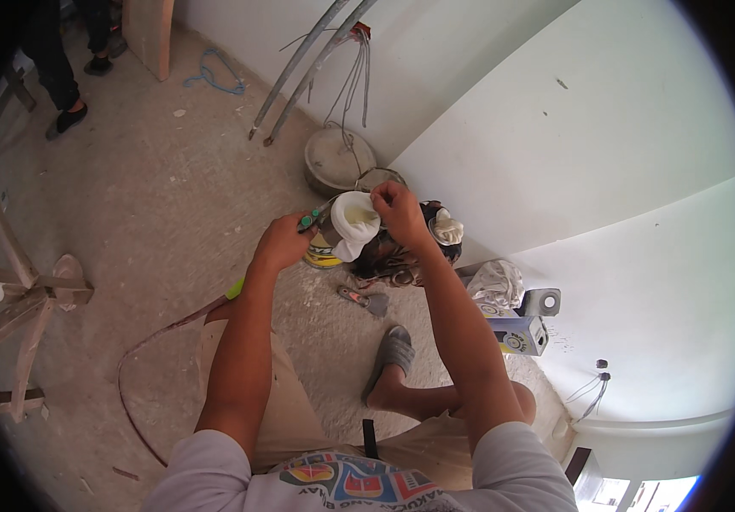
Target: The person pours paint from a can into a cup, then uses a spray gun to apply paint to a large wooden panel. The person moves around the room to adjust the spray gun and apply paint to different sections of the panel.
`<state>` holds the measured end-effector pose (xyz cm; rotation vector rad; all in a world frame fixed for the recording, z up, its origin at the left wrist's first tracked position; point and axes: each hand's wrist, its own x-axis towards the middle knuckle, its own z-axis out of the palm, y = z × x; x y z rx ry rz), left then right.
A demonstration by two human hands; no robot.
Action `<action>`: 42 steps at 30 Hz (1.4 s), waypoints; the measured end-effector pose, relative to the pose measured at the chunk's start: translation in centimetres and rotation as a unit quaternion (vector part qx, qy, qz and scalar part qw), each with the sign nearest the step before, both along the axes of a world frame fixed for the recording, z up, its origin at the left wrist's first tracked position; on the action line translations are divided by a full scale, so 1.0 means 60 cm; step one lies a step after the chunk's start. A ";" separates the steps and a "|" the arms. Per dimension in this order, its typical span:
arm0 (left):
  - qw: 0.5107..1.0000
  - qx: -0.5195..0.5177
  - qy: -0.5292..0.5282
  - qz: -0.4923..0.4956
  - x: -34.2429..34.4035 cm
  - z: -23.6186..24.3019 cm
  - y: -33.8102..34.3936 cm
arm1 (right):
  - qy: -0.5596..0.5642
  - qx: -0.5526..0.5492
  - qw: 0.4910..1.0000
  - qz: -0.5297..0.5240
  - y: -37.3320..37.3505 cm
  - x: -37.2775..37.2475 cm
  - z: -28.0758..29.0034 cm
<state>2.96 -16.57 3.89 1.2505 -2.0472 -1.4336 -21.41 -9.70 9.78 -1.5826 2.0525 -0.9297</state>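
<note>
The left hand (284,243) curled around a green-knobbed tool (308,221); the right hand (402,218) pinched the rim of a cloth-draped cup (344,225). Between the hands, the cup faced mouth upward, long axis roughly upright, white and rumpled, one fold hanging on the body side. Beyond the hands stood a lidded bucket (339,159); nearer the body lay a scraper (364,300).
</note>
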 end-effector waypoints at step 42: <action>0.999 -0.015 -0.029 -0.031 -0.006 -0.018 0.002 | 0.004 0.004 1.000 0.016 0.003 0.014 -0.003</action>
